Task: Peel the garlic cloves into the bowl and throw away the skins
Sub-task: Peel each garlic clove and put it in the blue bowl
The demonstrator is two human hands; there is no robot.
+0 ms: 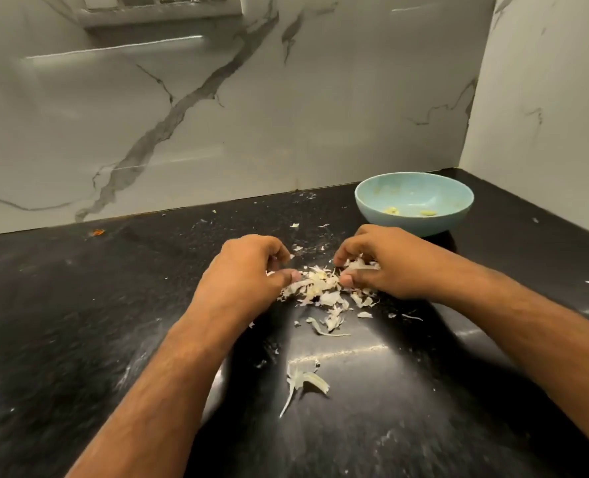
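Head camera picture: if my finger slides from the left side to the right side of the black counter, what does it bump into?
Small orange scrap → left hand → pile of garlic skins → right hand → blue bowl with peeled garlic cloves inside.

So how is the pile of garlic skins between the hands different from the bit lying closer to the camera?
The pile of skins is a heap of many small flakes, touched by the left hand and right hand. The lone skin is one larger, long piece, untouched. Both are pale and lie on the black counter.
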